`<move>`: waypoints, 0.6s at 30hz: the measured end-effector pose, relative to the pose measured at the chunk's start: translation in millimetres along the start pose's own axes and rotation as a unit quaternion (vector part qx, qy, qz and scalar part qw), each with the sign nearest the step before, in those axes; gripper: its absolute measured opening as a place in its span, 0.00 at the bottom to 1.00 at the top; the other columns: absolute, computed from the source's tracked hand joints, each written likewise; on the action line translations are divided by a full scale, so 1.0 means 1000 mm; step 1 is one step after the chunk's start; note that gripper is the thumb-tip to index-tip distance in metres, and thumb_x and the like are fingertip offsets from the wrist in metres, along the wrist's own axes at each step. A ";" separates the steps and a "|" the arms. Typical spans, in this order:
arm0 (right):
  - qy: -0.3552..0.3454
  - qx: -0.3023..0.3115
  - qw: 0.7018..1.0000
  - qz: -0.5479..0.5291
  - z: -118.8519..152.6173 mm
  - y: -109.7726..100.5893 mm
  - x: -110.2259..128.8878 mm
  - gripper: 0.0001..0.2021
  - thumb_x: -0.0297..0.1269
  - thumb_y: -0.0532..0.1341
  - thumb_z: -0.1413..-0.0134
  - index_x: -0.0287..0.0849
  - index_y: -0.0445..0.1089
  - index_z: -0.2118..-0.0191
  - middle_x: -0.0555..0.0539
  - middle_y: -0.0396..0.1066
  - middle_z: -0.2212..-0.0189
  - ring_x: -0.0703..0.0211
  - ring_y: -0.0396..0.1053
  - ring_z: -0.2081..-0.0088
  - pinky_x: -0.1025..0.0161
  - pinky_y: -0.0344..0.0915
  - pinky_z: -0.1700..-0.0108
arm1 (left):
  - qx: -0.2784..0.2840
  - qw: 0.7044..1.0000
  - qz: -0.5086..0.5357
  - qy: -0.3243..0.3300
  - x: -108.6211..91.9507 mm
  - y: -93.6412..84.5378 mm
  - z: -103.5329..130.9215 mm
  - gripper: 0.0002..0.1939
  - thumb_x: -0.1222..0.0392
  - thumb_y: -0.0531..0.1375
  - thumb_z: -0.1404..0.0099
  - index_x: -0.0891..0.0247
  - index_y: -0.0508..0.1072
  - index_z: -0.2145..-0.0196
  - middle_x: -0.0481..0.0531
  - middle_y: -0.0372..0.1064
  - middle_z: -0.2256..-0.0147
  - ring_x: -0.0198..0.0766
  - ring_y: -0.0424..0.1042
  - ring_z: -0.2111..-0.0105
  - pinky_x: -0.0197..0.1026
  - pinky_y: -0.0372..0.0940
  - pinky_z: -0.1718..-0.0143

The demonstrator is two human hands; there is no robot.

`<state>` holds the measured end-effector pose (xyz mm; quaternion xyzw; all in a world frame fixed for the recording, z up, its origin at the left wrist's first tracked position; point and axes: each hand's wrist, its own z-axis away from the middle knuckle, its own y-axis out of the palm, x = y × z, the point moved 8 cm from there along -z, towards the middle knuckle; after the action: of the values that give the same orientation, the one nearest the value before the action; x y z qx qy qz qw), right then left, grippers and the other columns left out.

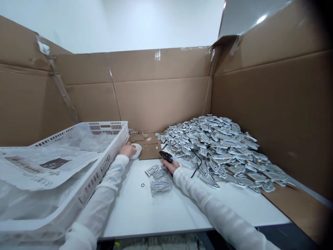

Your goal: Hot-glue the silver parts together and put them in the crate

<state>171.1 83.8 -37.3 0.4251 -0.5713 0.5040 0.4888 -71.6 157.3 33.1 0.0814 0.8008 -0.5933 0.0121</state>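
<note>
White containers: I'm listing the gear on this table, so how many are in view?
2. The large basket is at the left of the table; the small dish is beside it, at the left hand. Others may be hidden.

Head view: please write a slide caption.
Left hand at a white dish, right hand holding a black tool beside heaped flat pieces.

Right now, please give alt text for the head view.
The right hand holds a black tool over a white table near a heap of flat pieces; the left hand is at a small white dish beside a white crate.
</note>
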 end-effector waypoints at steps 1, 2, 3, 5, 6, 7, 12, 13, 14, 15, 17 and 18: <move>0.005 0.002 1.000 -0.001 0.000 0.000 -0.001 0.10 0.39 0.60 0.60 0.36 0.68 0.78 0.53 0.58 0.92 0.68 0.56 0.88 0.70 0.52 0.84 | 0.003 1.000 -0.008 0.003 -0.001 0.001 -0.002 0.13 0.59 0.58 0.48 0.60 0.75 0.64 0.59 0.65 0.58 0.52 0.61 0.53 0.46 0.56 0.54; 0.011 0.003 1.000 -0.003 0.000 0.000 -0.002 0.10 0.39 0.60 0.60 0.36 0.68 0.77 0.53 0.58 0.92 0.67 0.57 0.87 0.70 0.53 0.84 | 0.001 1.000 -0.016 0.008 -0.003 0.001 -0.004 0.11 0.59 0.57 0.48 0.60 0.75 0.66 0.59 0.66 0.58 0.51 0.61 0.53 0.46 0.56 0.54; 0.012 0.002 1.000 -0.004 0.001 0.000 -0.002 0.09 0.39 0.60 0.60 0.36 0.68 0.77 0.53 0.59 0.91 0.67 0.57 0.87 0.70 0.53 0.83 | -0.006 1.000 -0.026 0.016 -0.005 0.000 -0.004 0.10 0.61 0.56 0.47 0.60 0.75 0.68 0.58 0.66 0.59 0.51 0.61 0.53 0.45 0.56 0.55; 0.013 0.000 1.000 -0.002 0.001 0.000 -0.001 0.09 0.39 0.60 0.60 0.37 0.68 0.77 0.53 0.59 0.91 0.67 0.57 0.87 0.70 0.54 0.83 | -0.031 0.998 -0.044 0.039 -0.012 -0.003 -0.004 0.09 0.62 0.54 0.45 0.62 0.74 0.72 0.58 0.68 0.62 0.48 0.63 0.56 0.43 0.56 0.56; 0.012 0.000 1.000 0.000 0.001 0.000 0.000 0.09 0.39 0.60 0.60 0.37 0.68 0.77 0.54 0.59 0.91 0.67 0.57 0.87 0.70 0.54 0.83 | -0.046 0.996 -0.051 0.051 -0.016 -0.005 -0.002 0.09 0.63 0.53 0.44 0.62 0.73 0.72 0.57 0.68 0.64 0.47 0.64 0.57 0.42 0.56 0.57; 0.011 0.000 1.000 0.002 0.002 0.000 0.001 0.08 0.39 0.60 0.59 0.37 0.68 0.77 0.54 0.58 0.91 0.67 0.57 0.87 0.70 0.54 0.82 | -0.062 0.995 -0.053 0.062 -0.019 -0.008 0.001 0.09 0.63 0.52 0.43 0.63 0.72 0.72 0.57 0.69 0.66 0.46 0.65 0.59 0.42 0.57 0.58; -0.004 0.004 1.000 0.005 0.002 0.001 0.006 0.08 0.38 0.59 0.59 0.39 0.67 0.79 0.55 0.57 0.92 0.68 0.56 0.87 0.70 0.53 0.83 | -0.119 0.992 -0.007 0.048 -0.022 -0.021 0.014 0.09 0.59 0.49 0.40 0.62 0.68 0.69 0.54 0.70 0.68 0.43 0.67 0.63 0.41 0.56 0.61; -0.008 0.010 1.000 0.004 0.002 0.001 0.006 0.08 0.38 0.59 0.59 0.39 0.67 0.79 0.55 0.56 0.92 0.68 0.55 0.88 0.70 0.53 0.83 | -0.123 0.992 0.005 0.034 -0.020 -0.023 0.016 0.09 0.59 0.49 0.39 0.62 0.67 0.69 0.54 0.70 0.68 0.43 0.67 0.64 0.41 0.57 0.62; -0.011 0.015 1.000 0.003 0.001 0.002 0.006 0.08 0.39 0.59 0.59 0.39 0.67 0.79 0.55 0.56 0.92 0.68 0.55 0.88 0.70 0.53 0.83 | -0.125 0.992 0.015 0.021 -0.017 -0.023 0.017 0.08 0.60 0.49 0.39 0.62 0.67 0.68 0.53 0.70 0.69 0.42 0.68 0.65 0.40 0.57 0.63; -0.013 0.018 1.000 0.001 0.001 0.003 0.005 0.08 0.39 0.60 0.59 0.39 0.66 0.79 0.55 0.56 0.92 0.68 0.55 0.88 0.69 0.53 0.84 | -0.128 0.991 0.024 0.009 -0.014 -0.023 0.018 0.08 0.60 0.49 0.40 0.62 0.66 0.68 0.53 0.70 0.69 0.42 0.68 0.66 0.41 0.57 0.63; -0.016 0.024 1.000 -0.006 -0.001 0.003 0.006 0.09 0.40 0.60 0.60 0.38 0.66 0.78 0.55 0.57 0.92 0.68 0.54 0.88 0.69 0.52 0.84 | -0.137 0.989 0.059 -0.014 -0.007 -0.021 0.019 0.07 0.61 0.48 0.40 0.62 0.64 0.69 0.53 0.69 0.71 0.42 0.68 0.67 0.41 0.57 0.64; -0.016 0.026 0.999 -0.009 -0.001 0.004 0.007 0.09 0.40 0.60 0.60 0.38 0.66 0.78 0.55 0.57 0.92 0.68 0.54 0.88 0.69 0.52 0.84 | -0.145 0.985 0.094 -0.027 -0.003 -0.020 0.020 0.06 0.61 0.48 0.40 0.62 0.63 0.69 0.53 0.69 0.71 0.42 0.68 0.67 0.41 0.57 0.64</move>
<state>166.3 85.6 -31.3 0.4512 -0.5617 0.5072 0.4729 -72.9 132.6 46.5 0.1380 0.8664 -0.4692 0.1011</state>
